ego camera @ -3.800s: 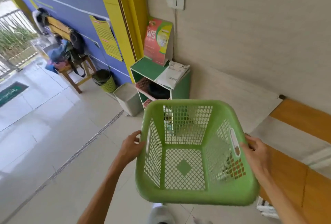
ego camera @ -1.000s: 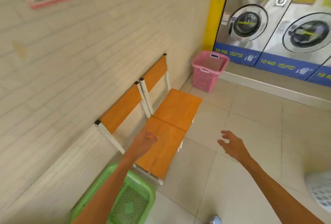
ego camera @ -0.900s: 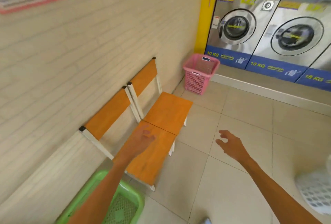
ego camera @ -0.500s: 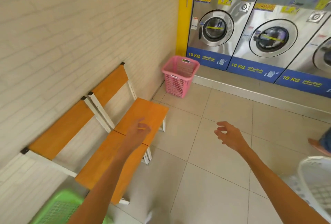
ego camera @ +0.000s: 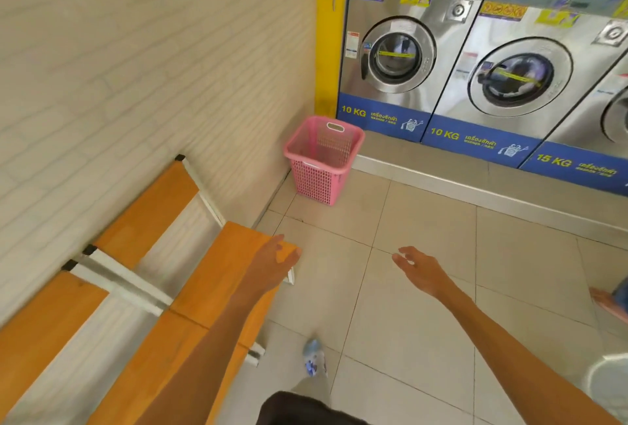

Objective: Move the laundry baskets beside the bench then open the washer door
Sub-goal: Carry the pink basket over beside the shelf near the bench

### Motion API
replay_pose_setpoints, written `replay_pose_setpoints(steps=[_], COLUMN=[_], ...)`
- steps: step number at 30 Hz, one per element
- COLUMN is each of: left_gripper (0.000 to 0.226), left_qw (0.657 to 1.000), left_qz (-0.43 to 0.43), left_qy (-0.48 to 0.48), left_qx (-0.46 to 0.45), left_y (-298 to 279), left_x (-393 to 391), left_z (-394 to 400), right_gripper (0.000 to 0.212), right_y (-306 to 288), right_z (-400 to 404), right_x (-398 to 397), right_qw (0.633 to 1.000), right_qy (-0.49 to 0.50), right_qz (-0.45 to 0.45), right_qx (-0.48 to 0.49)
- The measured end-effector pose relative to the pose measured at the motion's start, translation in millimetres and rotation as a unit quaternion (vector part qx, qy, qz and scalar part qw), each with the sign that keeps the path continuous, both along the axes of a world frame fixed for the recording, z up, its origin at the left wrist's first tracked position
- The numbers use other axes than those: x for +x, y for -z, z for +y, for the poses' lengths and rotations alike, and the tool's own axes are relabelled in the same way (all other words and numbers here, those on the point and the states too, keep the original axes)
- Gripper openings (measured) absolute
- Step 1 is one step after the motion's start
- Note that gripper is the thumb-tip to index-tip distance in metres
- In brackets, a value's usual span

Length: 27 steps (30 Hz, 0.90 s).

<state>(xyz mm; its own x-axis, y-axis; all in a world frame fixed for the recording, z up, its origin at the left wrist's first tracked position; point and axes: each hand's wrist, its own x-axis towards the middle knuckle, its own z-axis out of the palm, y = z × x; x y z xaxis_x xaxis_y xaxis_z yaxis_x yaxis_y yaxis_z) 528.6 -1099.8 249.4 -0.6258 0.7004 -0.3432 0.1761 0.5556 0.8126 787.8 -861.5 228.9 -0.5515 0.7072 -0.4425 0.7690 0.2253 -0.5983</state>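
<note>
A pink laundry basket stands upright in the corner, between the far end of the orange bench and the washers. The nearest washer has its round door closed. Another closed washer door sits to its right. My left hand hovers over the bench's end, fingers apart, holding nothing. My right hand is out over the tiled floor, also with nothing in it. The green basket is out of view.
A white basket shows partly at the lower right edge. Someone's foot is at the right edge. A raised step runs under the washers. My own shoe is on the tiles below.
The green basket was held in both hands, then sat on the floor by the bench's near end. My view has since turned toward the washers, and both hands stay free.
</note>
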Motion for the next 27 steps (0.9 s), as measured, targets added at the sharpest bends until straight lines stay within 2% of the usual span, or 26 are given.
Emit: replay_pose_setpoints(steps=[6, 11, 15, 24, 27], left_gripper=[0.087, 0.084, 0.092, 0.100, 0.093], left_qw=[0.994, 0.985, 0.976, 0.973, 0.970], left_qz=[0.030, 0.035, 0.033, 0.014, 0.022], left_qy=[0.074, 0.119, 0.137, 0.075, 0.056], left_qx=[-0.076, -0.117, -0.167, -0.216, -0.235], left_y=[11, 28, 46, 74, 76], left_x=[-80, -128, -167, -246, -262], left_z=[111, 191, 257, 420, 469], right_gripper=[0.065, 0.069, 0.069, 0.070, 0.070], right_y=[3, 22, 34, 45, 45], right_z=[105, 186, 259, 450, 515], right_x=[-74, -120, -158, -261, -299], right_qw=[0.998, 0.990, 0.982, 0.975, 0.970], right_qy=[-0.018, -0.062, -0.086, -0.140, -0.169], right_qz=[-0.065, -0.130, -0.169, -0.172, -0.176], right_qx=[0.003, 0.007, 0.012, -0.009, 0.001])
